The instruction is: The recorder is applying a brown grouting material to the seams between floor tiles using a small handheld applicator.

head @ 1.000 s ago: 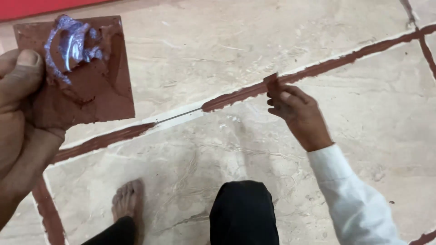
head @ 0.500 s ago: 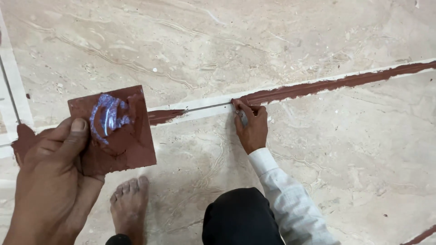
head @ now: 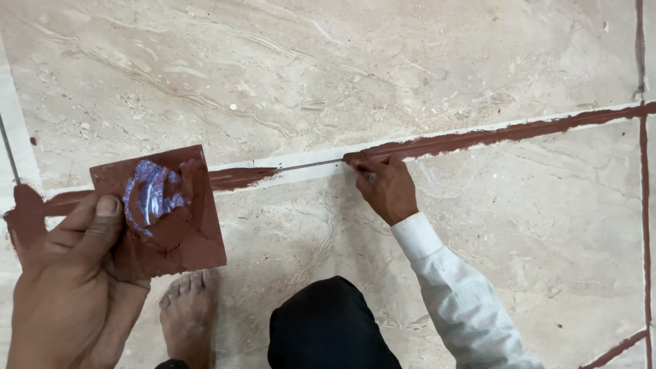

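Note:
My left hand grips a square board smeared with red-brown grout, thumb on top; a bluish patch of bare surface shows in the middle of it. My right hand, in a white sleeve, presses its pinched fingertips onto the floor joint at the left end of the filled grout line. A small grey piece shows between the fingers, mostly hidden. Left of the fingertips a short stretch of joint is bare and thin, then grout resumes towards the board.
Beige marble tiles cover the floor. My bare foot and my knee in black cloth are at the bottom. A grout smear lies at the far left. A grouted vertical joint runs along the right edge.
The left hand and board have moved down and farther from the camera. The right hand has shifted left along the joint, and the bare gap has grown shorter.

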